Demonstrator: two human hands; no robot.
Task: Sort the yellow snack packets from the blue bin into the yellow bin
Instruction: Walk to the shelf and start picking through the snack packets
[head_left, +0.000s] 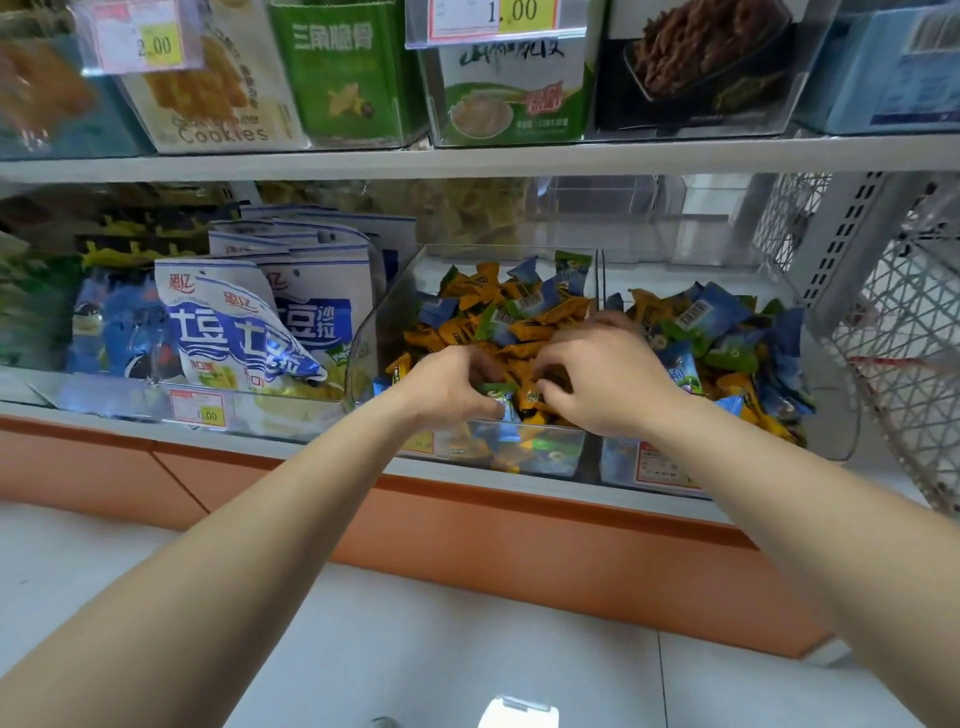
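Two clear bins stand side by side on the lower shelf. The left one, the yellow bin (375, 317), holds mostly yellow snack packets (524, 332) with a few blue and green ones. The right one, the blue bin (827, 400), holds mostly blue packets (711, 312) mixed with yellow and green. Both my hands are low at the front of the yellow bin. My left hand (449, 389) curls round a green and blue packet (503, 408). My right hand (608, 379) pinches a yellow packet (532, 397) with bent fingers.
Blue and white snack bags (249, 332) fill the bin to the left. An upper shelf (467, 158) with boxed snacks hangs close overhead. A white wire basket (904, 353) stands at the right. Below the shelf runs an orange base (519, 540) over a grey floor.
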